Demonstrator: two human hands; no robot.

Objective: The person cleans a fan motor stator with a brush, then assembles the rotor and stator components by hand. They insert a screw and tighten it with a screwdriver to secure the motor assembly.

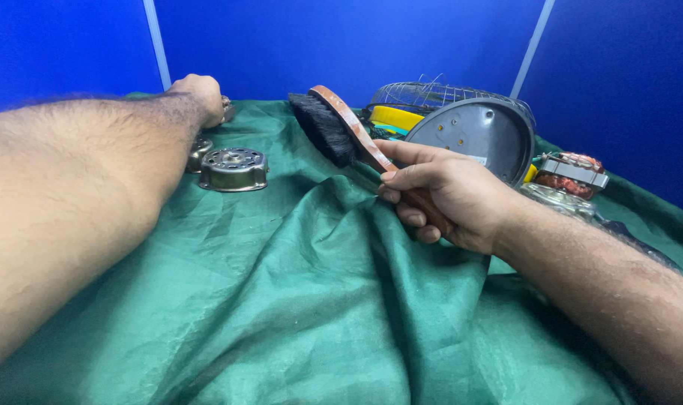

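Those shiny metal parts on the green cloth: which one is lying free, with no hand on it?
The round vented metal cover lies free, in full view. The left hand closes over one part farther back, and the forearm partly hides another.

I'm at a repair bench: a green cloth [281,300] spread out, fan motor parts [233,169] on it, blue partition walls [341,37] right behind the cloth.

Left arm stretched far forward, left hand [199,96] closed in fist, knuckles up; right hand [443,191] curled tight, thumb on top, forearm angled inward
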